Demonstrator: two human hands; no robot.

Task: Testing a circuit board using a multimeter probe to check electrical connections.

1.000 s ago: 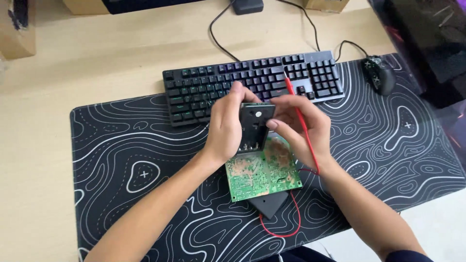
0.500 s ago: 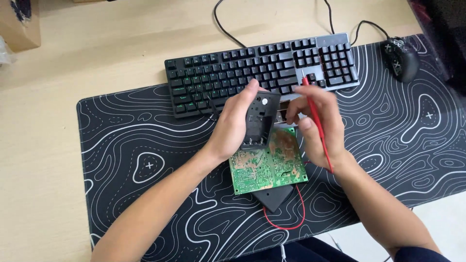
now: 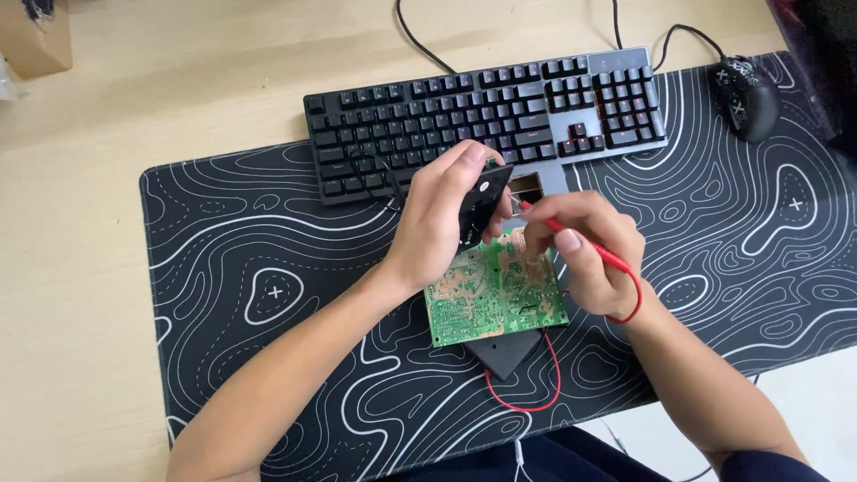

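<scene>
Pale wooden desk [image 3: 134, 80] under a black desk mat [image 3: 268, 223] with white contour lines. On the mat's middle, a green circuit board [image 3: 494, 299]. Left hand [image 3: 437, 223] grips a black block [image 3: 480, 203] above the board; right hand [image 3: 585, 250] pinches a red probe [image 3: 585, 243]. Behind the board, a black keyboard [image 3: 482, 112] and mouse [image 3: 745, 94].

A pale wooden surface [image 3: 178, 80] carries a black desk mat [image 3: 268, 232] patterned with white wavy lines. On the mat lie a black keyboard [image 3: 428, 116] and, near its right end, a black mouse [image 3: 748, 94].

Left hand [image 3: 442, 219] and right hand [image 3: 585, 250] curled, fingertips meeting.
</scene>
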